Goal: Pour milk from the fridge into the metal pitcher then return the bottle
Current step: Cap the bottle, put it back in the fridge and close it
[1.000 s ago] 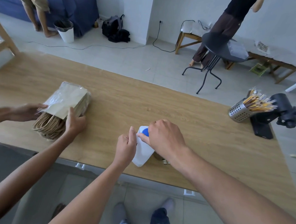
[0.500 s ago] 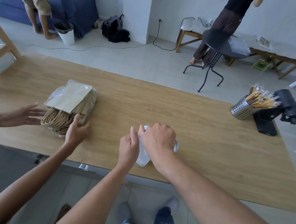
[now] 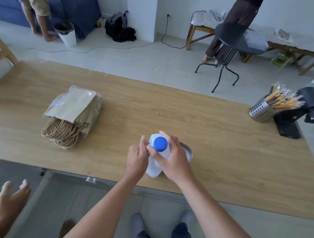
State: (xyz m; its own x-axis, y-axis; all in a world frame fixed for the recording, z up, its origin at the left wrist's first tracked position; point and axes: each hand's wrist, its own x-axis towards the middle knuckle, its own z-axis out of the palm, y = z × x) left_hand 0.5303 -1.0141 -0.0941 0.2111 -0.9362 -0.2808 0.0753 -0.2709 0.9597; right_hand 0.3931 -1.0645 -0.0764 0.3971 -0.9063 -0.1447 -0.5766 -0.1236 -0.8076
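Milk bottle [image 3: 154, 170], white with a blue cap [image 3: 160, 144], stands near the front edge of the wooden table [image 3: 223, 139]. Your left hand [image 3: 137, 157] grips its side. Your right hand [image 3: 174, 160] pinches the cap, which your knuckles covered half a second ago, so you are probably twisting it. The metal pitcher [image 3: 188, 153] sits mostly hidden behind your right hand, and its contents cannot be seen.

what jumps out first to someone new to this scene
The white milk bottle with its blue cap stands at the front of the wooden table, left hand holding its side, right hand pinching the cap. A metal pitcher peeks out behind the right hand. A bundle of paper bags lies farther left.
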